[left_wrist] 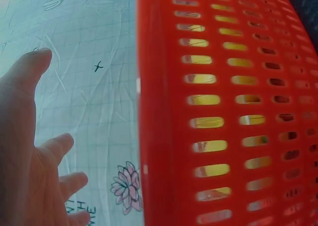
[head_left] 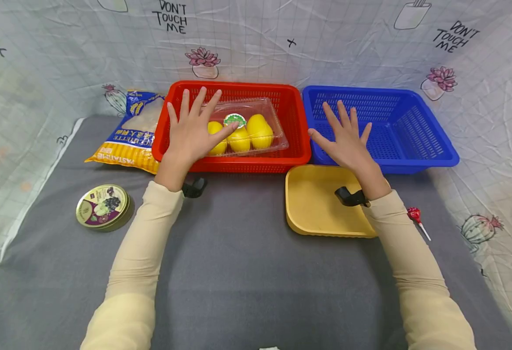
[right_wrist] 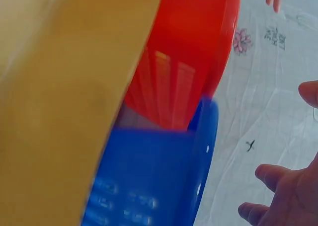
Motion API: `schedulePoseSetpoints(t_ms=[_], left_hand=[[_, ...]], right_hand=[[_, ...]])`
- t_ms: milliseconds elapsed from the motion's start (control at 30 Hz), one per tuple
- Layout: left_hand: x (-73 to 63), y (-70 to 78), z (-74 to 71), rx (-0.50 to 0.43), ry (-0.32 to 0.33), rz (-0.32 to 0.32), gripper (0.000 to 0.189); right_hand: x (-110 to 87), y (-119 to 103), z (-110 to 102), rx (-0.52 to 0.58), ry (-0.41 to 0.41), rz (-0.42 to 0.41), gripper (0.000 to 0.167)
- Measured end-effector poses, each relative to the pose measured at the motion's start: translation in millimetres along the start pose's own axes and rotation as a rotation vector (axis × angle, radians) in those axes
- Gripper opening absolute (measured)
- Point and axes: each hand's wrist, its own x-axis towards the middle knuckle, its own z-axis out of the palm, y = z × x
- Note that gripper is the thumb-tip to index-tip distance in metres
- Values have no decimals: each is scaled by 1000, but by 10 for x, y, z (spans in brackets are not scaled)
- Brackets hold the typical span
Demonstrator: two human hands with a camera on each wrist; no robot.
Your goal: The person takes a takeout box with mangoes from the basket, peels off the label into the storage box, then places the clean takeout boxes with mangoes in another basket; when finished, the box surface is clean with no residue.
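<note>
- Partly, the left hand (head_left: 191, 133) covers the clear fruit pack (head_left: 264, 107); its left end and some of the yellow fruit (head_left: 259, 131) are masked by palm and thumb.
- That pack lies inside the red basket (head_left: 238, 167), to the right of the left hand and well apart from the right hand (head_left: 346, 141).
- Both hands have their fingers spread and straight, gripping nothing.
- From the head, the right hand overlaps the left end of the blue basket (head_left: 426, 136), and its forearm hides the right side of the yellow tray (head_left: 317, 204).
- The pasta bag (head_left: 129, 136) loses its right edge behind the red basket.
- In the left wrist view the hand is cut off by the frame's edge; the basket wall stands beside it, apart, with yellow glimpsed through the slots.
- In the right wrist view the tray is blurred, and only part of the right hand shows.
- At the bottom edge of the head view, a white scrap (head_left: 269, 348) is too cropped to identify.
</note>
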Motion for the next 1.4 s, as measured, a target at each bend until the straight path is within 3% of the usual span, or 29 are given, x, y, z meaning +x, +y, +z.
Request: schedulePoseSetpoints(t_ms=[367, 567, 667, 867, 1100, 1233, 1400], left_hand=[[-209, -117, 92, -72, 59, -15, 83], [-314, -257, 169, -114, 125, -37, 82], [-359, -342, 188, -149, 192, -44, 80], [-434, -527, 181, -306, 393, -68, 69], [-475, -690, 247, -410, 504, -94, 62], [-490, -761, 315, -458, 510, -102, 61], [-490, -848, 380, -557, 443, -81, 63]], right_hand=[[17, -229, 206, 61, 61, -107, 76], [63, -346, 304, 76, 47, -175, 75], [90, -393, 333, 99, 27, -198, 75], [136, -494, 361, 180, -38, -236, 74], [228, -561, 394, 256, -74, -211, 74], [279, -560, 432, 304, -82, -184, 73], [347, -543, 456, 347, -93, -144, 74]])
